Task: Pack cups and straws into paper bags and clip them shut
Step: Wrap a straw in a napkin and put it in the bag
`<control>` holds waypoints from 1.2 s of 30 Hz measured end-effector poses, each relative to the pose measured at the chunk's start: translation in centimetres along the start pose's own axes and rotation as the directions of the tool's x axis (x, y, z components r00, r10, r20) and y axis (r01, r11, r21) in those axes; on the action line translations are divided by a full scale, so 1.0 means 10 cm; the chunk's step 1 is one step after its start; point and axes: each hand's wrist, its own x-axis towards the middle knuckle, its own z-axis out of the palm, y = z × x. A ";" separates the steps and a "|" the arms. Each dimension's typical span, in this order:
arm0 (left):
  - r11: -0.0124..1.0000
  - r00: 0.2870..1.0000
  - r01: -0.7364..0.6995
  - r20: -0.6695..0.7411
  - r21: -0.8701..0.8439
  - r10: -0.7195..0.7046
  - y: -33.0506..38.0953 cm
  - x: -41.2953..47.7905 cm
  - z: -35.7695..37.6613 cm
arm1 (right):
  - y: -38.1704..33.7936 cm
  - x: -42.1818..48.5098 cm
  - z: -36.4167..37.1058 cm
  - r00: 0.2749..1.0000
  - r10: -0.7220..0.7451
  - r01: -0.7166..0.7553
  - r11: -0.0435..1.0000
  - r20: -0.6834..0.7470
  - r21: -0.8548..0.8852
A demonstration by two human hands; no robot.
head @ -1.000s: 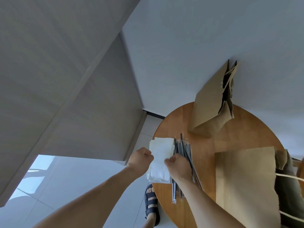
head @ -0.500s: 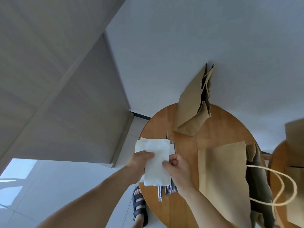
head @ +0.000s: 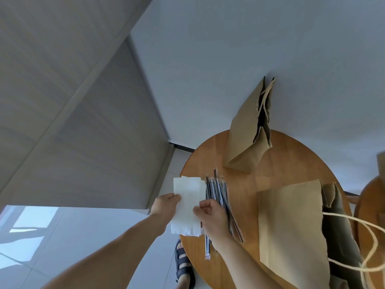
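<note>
Both hands hold a stack of white paper napkins (head: 187,203) over the left edge of a round wooden table (head: 245,197). My left hand (head: 164,205) pinches the stack's left edge, and my right hand (head: 210,215) pinches its right edge. Several wrapped black straws (head: 218,192) lie on the table just right of the napkins, partly under my right hand. A brown paper bag (head: 248,134) stands open at the table's far side. A larger brown paper bag (head: 291,228) with rope handles stands open at the near right. No cups or clips are visible.
A white wall runs behind the table, with grey panels to the left. A sandalled foot (head: 183,263) rests on the pale tiled floor below the table's edge. Part of a second wooden table (head: 373,205) shows at the right border.
The view swung, so the table sits differently in frame. Both hands stayed on the napkin stack; the top sheet that was lifted half a second ago now lies back against the stack.
</note>
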 end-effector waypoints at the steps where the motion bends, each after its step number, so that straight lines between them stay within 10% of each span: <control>1: 0.999 0.999 0.008 -0.033 0.039 -0.007 -0.02 0.04 -0.02 | 0.03 0.02 0.05 1.000 0.012 -0.012 1.000 -0.011 -0.014; 9: 0.994 0.999 -0.016 -0.027 0.107 0.019 -0.08 0.11 -0.01 | 0.18 0.13 0.18 0.999 0.037 -0.043 0.984 -0.039 -0.170; 16: 0.997 0.993 -0.033 0.114 -0.068 0.040 0.04 0.01 0.05 | 0.11 0.08 -0.19 0.911 -0.201 0.039 0.911 -0.361 -0.410; 26: 0.987 0.977 -0.042 0.201 -0.152 0.072 0.11 -0.06 0.18 | 0.43 0.33 -0.84 0.949 0.003 -0.271 0.523 -0.317 -0.808; 31: 0.992 0.980 -0.079 0.174 -0.097 0.095 0.12 -0.17 0.21 | 0.24 0.16 -0.82 0.930 -0.068 -0.232 0.653 -0.361 -0.721; 36: 0.978 0.973 -0.125 0.169 -0.169 0.154 0.47 -0.43 0.27 | -0.37 -0.19 -0.66 0.918 -0.278 0.180 0.927 -0.281 -0.329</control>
